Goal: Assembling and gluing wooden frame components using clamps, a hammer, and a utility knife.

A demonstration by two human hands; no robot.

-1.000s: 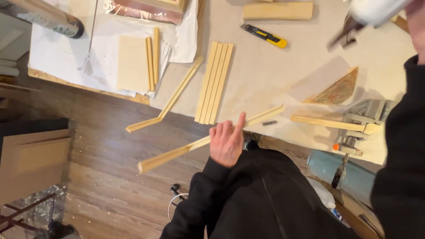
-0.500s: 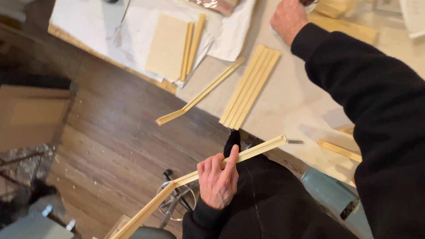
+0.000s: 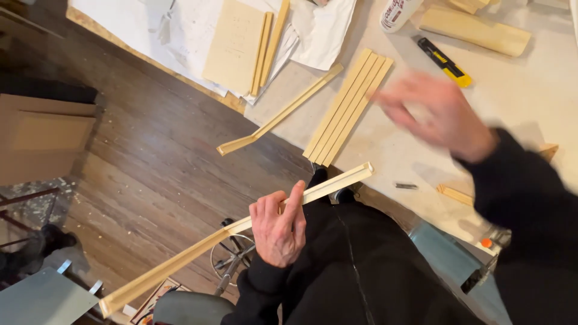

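Observation:
My left hand (image 3: 278, 229) grips a long pale wooden strip (image 3: 180, 265) near its middle, index finger stretched along it. The strip slants from low on the left, over the floor, up to the table edge (image 3: 385, 198). My right hand (image 3: 433, 114) hovers blurred over the table with fingers apart and nothing visible in it, just right of a bundle of several wooden strips (image 3: 349, 108) lying side by side.
A single strip (image 3: 283, 114) overhangs the table edge. A yellow-and-black utility knife (image 3: 444, 61), a white bottle (image 3: 397, 12) and a wood block (image 3: 475, 30) lie at the back. A flat panel (image 3: 235, 45) rests on papers. A cardboard box (image 3: 42, 138) stands on the wood floor.
My right hand has drawn back from the far side of the table to above the strip bundle. My left hand keeps its hold on the long strip.

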